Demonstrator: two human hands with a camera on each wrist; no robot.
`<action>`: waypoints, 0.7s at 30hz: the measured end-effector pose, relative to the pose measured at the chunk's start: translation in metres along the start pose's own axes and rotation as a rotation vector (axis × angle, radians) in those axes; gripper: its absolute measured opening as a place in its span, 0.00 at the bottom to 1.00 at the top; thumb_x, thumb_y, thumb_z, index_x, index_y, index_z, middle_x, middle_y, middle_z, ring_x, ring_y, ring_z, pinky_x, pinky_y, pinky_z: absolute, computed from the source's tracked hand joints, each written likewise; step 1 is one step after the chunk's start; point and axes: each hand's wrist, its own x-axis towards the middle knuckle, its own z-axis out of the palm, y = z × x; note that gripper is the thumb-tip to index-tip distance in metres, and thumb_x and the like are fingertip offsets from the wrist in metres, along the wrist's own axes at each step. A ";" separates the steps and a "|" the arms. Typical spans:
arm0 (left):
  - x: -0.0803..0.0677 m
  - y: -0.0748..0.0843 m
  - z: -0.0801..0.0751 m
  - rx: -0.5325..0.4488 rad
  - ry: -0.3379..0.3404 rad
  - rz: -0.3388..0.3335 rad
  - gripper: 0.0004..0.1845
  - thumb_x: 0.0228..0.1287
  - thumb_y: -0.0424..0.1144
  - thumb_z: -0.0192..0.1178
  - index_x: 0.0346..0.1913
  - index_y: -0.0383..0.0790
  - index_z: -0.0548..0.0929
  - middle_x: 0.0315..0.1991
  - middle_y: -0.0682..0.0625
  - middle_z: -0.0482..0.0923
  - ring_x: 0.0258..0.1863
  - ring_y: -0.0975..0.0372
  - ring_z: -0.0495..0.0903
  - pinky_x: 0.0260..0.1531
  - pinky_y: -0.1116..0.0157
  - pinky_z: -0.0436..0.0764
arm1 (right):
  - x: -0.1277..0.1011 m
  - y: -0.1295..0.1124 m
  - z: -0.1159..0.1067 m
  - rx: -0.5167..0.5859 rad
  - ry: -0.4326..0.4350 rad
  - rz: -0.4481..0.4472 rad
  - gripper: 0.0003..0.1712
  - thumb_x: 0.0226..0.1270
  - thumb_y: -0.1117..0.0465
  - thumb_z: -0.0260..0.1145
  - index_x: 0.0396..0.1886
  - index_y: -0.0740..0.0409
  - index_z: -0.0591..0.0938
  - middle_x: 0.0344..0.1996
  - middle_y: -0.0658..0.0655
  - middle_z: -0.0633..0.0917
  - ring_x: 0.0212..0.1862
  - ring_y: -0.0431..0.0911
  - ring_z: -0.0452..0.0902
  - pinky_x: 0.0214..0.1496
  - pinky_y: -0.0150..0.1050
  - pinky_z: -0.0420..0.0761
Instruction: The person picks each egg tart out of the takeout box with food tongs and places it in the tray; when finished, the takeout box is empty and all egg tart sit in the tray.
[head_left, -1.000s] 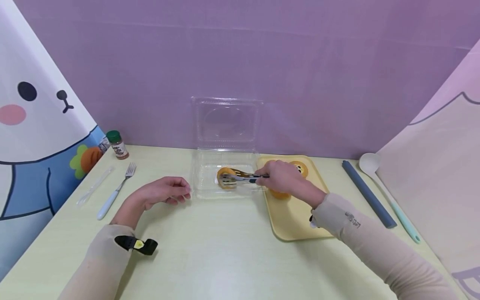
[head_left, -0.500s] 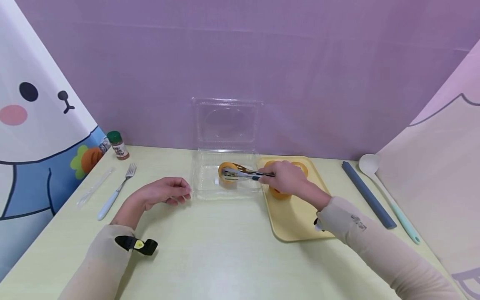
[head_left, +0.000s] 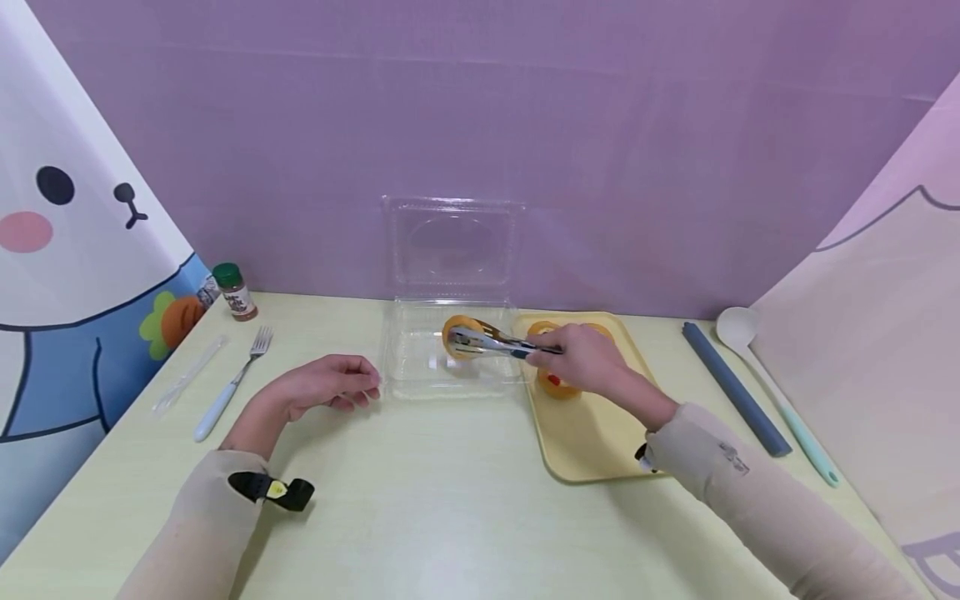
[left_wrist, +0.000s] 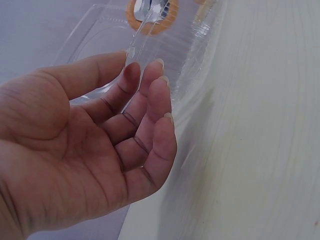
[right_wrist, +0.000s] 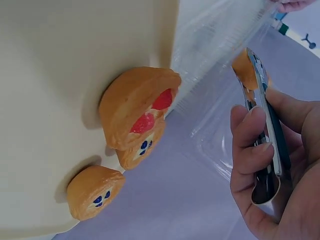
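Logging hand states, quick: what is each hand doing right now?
Left hand: open, fingers relaxed, holding nothing, resting on the table.
Right hand: gripping the tongs, which pinch a pastry over the clear box.

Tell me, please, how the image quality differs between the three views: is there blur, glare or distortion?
Head view: even, soft light, faint shadows, wide-angle bending at the edges, small glare on the clear container. Left wrist view: the left hand is sharp, the table behind is blurred. Right wrist view: the pastries are fairly sharp, the tongs show bright reflections.
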 end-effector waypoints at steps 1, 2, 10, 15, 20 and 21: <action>0.000 0.000 0.000 0.001 0.000 0.000 0.17 0.76 0.43 0.53 0.54 0.31 0.75 0.46 0.46 0.82 0.46 0.56 0.80 0.47 0.61 0.79 | -0.001 0.001 -0.001 0.004 0.012 -0.002 0.23 0.66 0.47 0.69 0.60 0.44 0.84 0.15 0.43 0.80 0.19 0.40 0.71 0.24 0.37 0.64; 0.000 0.000 0.000 0.003 0.000 -0.001 0.17 0.76 0.44 0.53 0.55 0.31 0.75 0.46 0.47 0.82 0.46 0.56 0.80 0.48 0.61 0.79 | -0.002 0.001 -0.001 0.009 0.023 -0.005 0.23 0.66 0.48 0.69 0.60 0.44 0.84 0.15 0.43 0.80 0.19 0.40 0.71 0.24 0.37 0.65; -0.001 0.002 0.001 0.002 0.005 -0.011 0.18 0.77 0.44 0.53 0.55 0.30 0.75 0.47 0.46 0.81 0.45 0.56 0.80 0.48 0.61 0.79 | -0.012 0.008 -0.005 0.082 0.068 -0.019 0.21 0.66 0.50 0.70 0.58 0.45 0.86 0.12 0.44 0.74 0.16 0.40 0.67 0.22 0.36 0.64; -0.001 0.003 0.000 -0.001 0.005 -0.002 0.18 0.77 0.44 0.53 0.55 0.30 0.75 0.47 0.46 0.81 0.45 0.57 0.80 0.48 0.61 0.79 | -0.023 0.015 -0.007 0.105 0.109 -0.035 0.20 0.66 0.51 0.71 0.56 0.48 0.87 0.20 0.47 0.79 0.21 0.40 0.68 0.24 0.36 0.66; -0.002 0.003 0.000 -0.005 0.008 0.002 0.19 0.77 0.44 0.53 0.56 0.30 0.75 0.47 0.46 0.81 0.46 0.56 0.80 0.48 0.61 0.79 | -0.034 0.019 -0.013 0.157 0.106 0.022 0.20 0.67 0.51 0.69 0.58 0.48 0.86 0.29 0.49 0.83 0.20 0.41 0.73 0.22 0.38 0.69; -0.002 0.002 0.000 -0.006 0.009 0.004 0.19 0.77 0.44 0.53 0.56 0.30 0.74 0.47 0.46 0.81 0.46 0.56 0.80 0.48 0.61 0.79 | -0.036 0.020 -0.014 0.161 0.104 0.026 0.20 0.68 0.51 0.69 0.58 0.47 0.85 0.27 0.50 0.83 0.19 0.41 0.74 0.22 0.38 0.70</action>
